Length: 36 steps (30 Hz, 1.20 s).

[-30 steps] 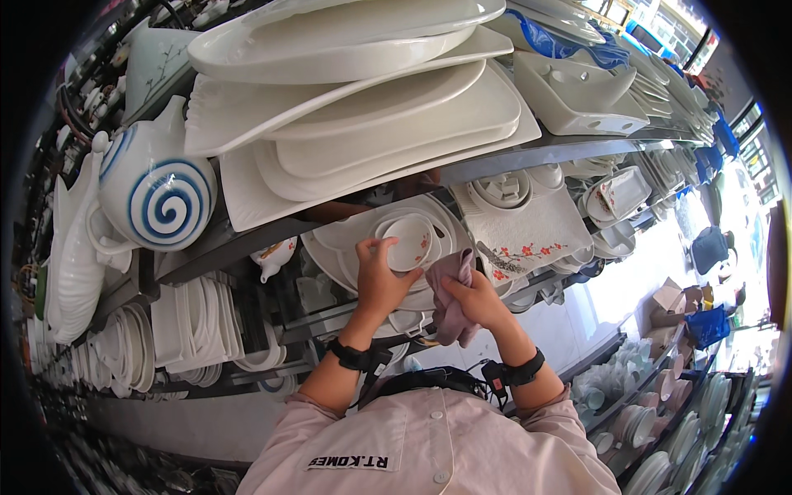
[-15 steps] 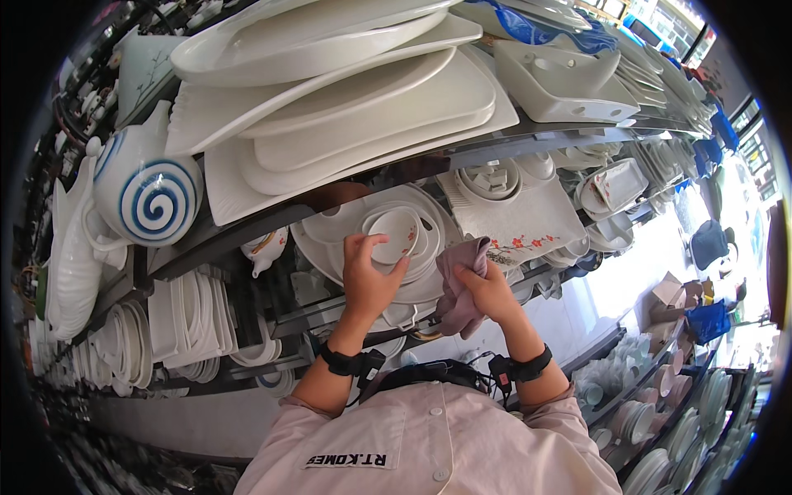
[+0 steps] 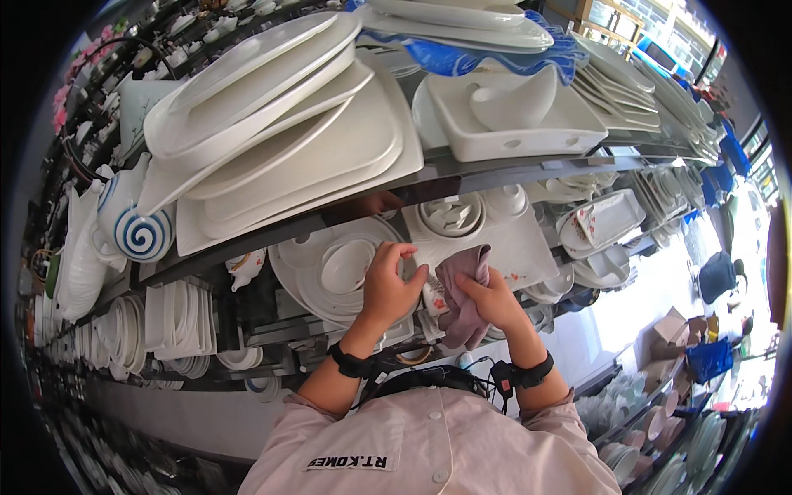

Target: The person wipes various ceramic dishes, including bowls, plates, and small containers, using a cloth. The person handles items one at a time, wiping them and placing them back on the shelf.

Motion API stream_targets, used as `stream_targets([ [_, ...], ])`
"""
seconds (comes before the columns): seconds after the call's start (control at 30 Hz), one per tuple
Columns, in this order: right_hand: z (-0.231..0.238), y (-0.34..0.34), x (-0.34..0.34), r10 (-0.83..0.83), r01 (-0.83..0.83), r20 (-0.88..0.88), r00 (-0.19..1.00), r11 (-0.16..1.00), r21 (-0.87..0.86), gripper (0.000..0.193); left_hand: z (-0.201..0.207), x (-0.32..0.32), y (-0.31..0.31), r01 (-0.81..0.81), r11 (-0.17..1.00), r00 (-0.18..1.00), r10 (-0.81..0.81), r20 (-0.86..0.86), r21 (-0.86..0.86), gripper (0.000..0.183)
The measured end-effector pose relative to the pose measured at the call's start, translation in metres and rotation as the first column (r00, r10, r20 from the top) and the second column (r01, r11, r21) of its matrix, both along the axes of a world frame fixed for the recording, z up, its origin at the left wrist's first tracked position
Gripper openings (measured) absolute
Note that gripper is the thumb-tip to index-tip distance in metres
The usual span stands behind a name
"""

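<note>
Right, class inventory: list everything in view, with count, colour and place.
Cloth: one, mauve, right of centre
Bowl: one, white, left of centre
Small pot: one, white and red, left
Spiral jug: one, white and blue, far left
Platters: several, white, stacked top left
Dish: one, white, upper right of centre
Tray: one, white with red flowers, below the dish
Upright plates: many, white, lower left
Box: one, brown, far right
Other crockery: uncountable, mostly white, all around
Shirt: one, pale pink, bottom
Wristbands: two, black, one per arm
Left grip: one, bare, empty, beside the bowl
Right grip: one, bare, around the cloth
</note>
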State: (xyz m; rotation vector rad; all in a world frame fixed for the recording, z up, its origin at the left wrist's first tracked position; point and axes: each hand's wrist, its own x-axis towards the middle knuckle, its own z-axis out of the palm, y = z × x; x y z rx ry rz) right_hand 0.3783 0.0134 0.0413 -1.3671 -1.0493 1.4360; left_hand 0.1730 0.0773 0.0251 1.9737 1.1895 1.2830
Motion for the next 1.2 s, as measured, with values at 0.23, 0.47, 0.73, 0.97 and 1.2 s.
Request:
stream_targets([
  [0.23, 0.001, 0.016, 0.097, 0.039, -0.039, -0.010, 0.999, 0.999, -0.002, 0.031, -0.011, 0.083, 0.029, -0.142, 0.987, 0.986, 0.147, -0.081, 0.069, 0.052],
  [0.47, -0.016, 0.028, 0.164, 0.019, -0.021, -0.044, 0.999, 0.999, -0.044, 0.031, -0.010, 0.124, 0.052, -0.378, 0.919, 0.883, 0.394, -0.256, 0.113, 0.061],
  [0.73, -0.034, 0.045, 0.175, 0.085, -0.087, -0.049, 0.995, 0.995, -0.054, 0.031, -0.005, 0.134, 0.067, -0.460, 0.887, 0.773, 0.384, -0.505, -0.031, 0.048],
  [0.97, -0.034, 0.051, 0.169, 0.105, -0.105, -0.005, 0.994, 0.991, -0.079, 0.032, 0.001, 0.129, 0.068, -0.352, 0.931, 0.808, 0.246, -0.535, -0.103, 0.040],
  [1.2, -0.019, 0.053, 0.159, 0.086, -0.083, 0.023, 0.996, 0.990, -0.112, 0.033, 0.001, 0.116, 0.064, -0.261, 0.965, 0.841, 0.209, -0.499, -0.037, 0.038],
])
